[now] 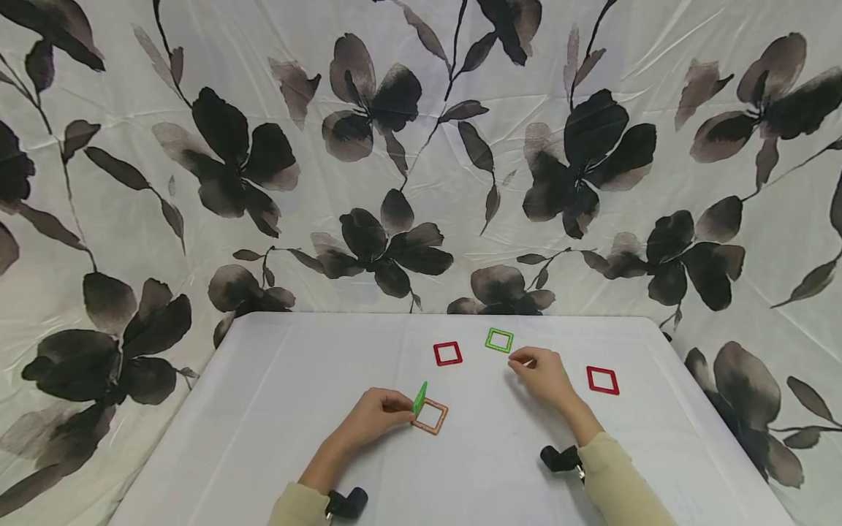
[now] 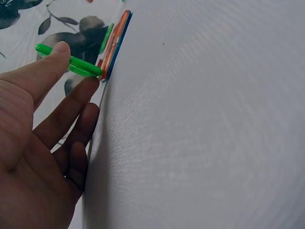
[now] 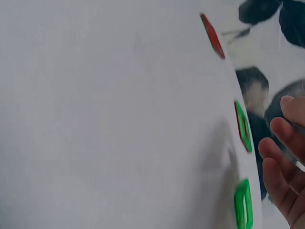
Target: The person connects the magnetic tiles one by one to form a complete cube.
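1. Green square tile (image 1: 419,399) stands upright on the orange square tile (image 1: 430,416), pinched by the left hand (image 1: 376,418).
2. Right hand (image 1: 542,372), fingers loosely curled, holds nothing beside another green tile (image 1: 499,340).
3. Red tiles (image 1: 447,353) lie flat on the white desk (image 1: 296,380).

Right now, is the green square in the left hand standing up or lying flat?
Standing up. The green square rises on edge from the orange square flat on the table, pinched by the left hand.
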